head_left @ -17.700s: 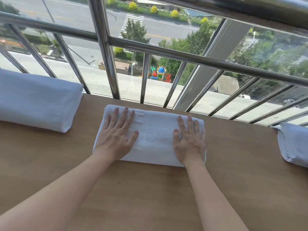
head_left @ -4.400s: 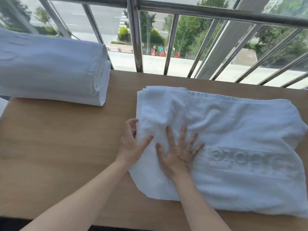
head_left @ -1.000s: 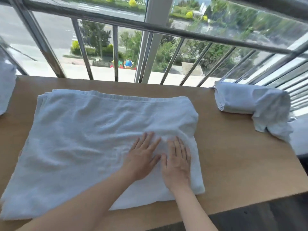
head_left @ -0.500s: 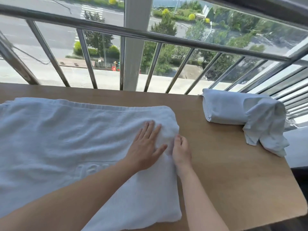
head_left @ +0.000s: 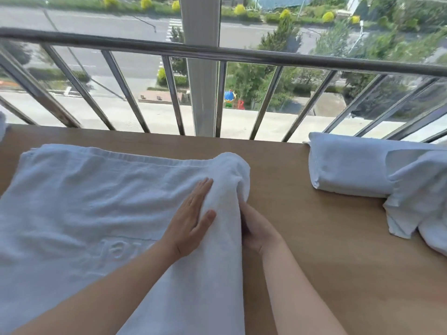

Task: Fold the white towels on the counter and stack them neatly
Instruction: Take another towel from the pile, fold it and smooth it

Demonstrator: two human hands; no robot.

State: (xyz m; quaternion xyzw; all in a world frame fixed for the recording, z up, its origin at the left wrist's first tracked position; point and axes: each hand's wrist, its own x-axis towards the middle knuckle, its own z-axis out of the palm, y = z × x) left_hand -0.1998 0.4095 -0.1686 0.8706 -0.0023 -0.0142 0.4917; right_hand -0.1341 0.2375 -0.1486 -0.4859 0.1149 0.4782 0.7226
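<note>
Head view: a towel (head_left: 84, 209) lies spread on the tabletop (head_left: 338, 262). The left hand (head_left: 191, 221) presses flat on it, fingers together. The right hand (head_left: 256, 228) pinches its raised right edge. A rolled towel (head_left: 350, 165) lies well apart, right.

A large white terry towel (head_left: 79, 213) lies spread on the wooden counter (head_left: 326, 250), wrinkled, with an embossed band of raised letters across its near part. Its right edge is lifted into a rounded hump just ahead of the left hand's (head_left: 191, 223) fingertips (head_left: 205, 183), whose palm lies flat on the cloth; the right hand's (head_left: 257, 228) fingers are tucked under that raised edge, hidden by the fabric. Well to the right of both hands sits a second white towel (head_left: 350, 168), loosely rolled, one end drooping in loose folds.
</note>
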